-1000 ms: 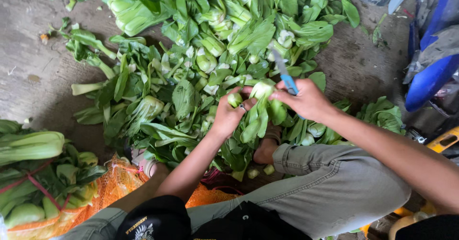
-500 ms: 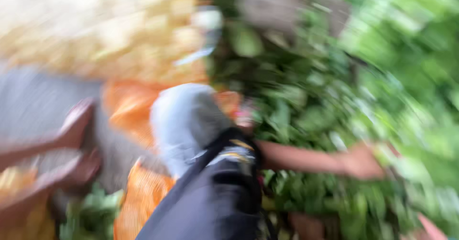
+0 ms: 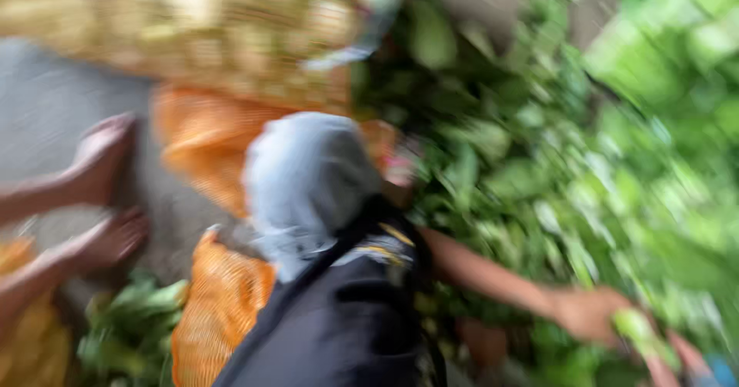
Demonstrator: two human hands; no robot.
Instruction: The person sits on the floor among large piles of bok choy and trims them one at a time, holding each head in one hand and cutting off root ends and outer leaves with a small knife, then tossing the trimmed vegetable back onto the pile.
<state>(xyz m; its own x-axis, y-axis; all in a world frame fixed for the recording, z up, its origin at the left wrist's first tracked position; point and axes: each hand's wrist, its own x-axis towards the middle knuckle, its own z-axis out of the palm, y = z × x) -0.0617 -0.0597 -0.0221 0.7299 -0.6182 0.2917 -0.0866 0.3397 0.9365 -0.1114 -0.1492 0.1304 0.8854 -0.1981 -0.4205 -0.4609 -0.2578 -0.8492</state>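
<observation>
The view from my head camera is badly smeared, so I read it with care. My left hand (image 3: 589, 314) reaches low at the lower right, fingers closed round a pale green leafy vegetable stalk (image 3: 639, 333); the grip looks firm, though the blur leaves me unsure how tightly it is held. My right hand (image 3: 677, 360) shows only as a blurred strip at the bottom right edge, just beside the stalk, and I cannot tell whether it is apart or closed on anything. The stalk lies at the near edge of the broad heap of loose green leaves (image 3: 585, 148) spread over the right half of the view.

I judge the stalk light, soft in the leaf and crisp at the base, easily bruised, so the firm pale base is the place to hold it.

My grey trouser knee (image 3: 308, 171) sits in the centre, over an orange mesh sack (image 3: 219, 310). Another person's bare feet (image 3: 104, 194) rest on the grey ground at left.
</observation>
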